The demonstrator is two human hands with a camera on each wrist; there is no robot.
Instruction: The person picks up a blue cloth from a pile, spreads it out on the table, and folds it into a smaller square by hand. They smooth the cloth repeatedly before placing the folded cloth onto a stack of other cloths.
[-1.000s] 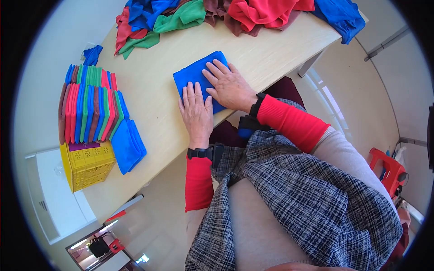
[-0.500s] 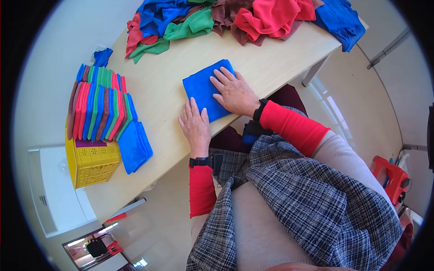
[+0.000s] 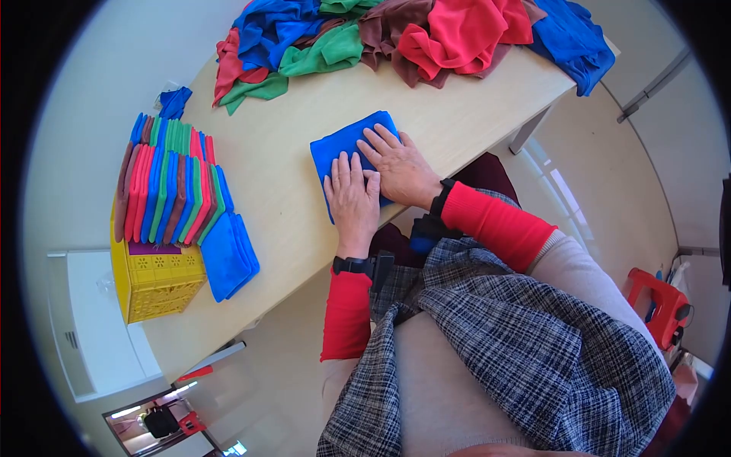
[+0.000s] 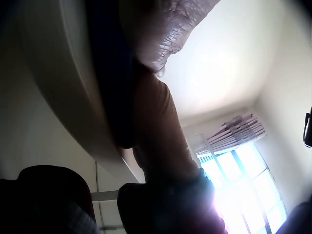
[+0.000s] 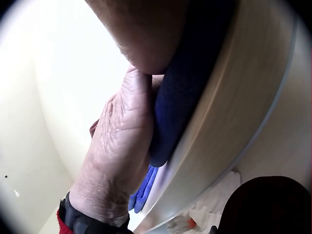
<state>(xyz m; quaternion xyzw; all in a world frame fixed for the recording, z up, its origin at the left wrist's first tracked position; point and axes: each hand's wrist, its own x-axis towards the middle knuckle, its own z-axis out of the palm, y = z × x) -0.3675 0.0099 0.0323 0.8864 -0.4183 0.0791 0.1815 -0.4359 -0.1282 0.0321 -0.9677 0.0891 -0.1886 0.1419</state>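
A folded blue cloth (image 3: 335,146) lies flat near the table's front edge. My left hand (image 3: 352,199) rests on its lower left part with the fingers straight, pointing away from me. On the right side of the cloth, my right hand (image 3: 401,169) lies palm down, fingers extended and slightly spread. The left thumb meets the right hand's side in the head view. Seen from the right wrist, the cloth (image 5: 178,105) forms a thick, layered pad under both hands. The left wrist view is dark, with the right hand (image 4: 161,124) beyond the left one.
Folded cloths (image 3: 167,190) in several colours stand in rows on a yellow basket (image 3: 164,286) at the left. Another folded blue cloth (image 3: 227,255) leans beside them. Along the table's (image 3: 282,228) far side lies a heap of loose cloths (image 3: 457,38).
My left hand slid to the cloth's left edge, then came back rightward onto it, close to the right hand. The right hand stayed on the cloth. The head view shifted slightly.
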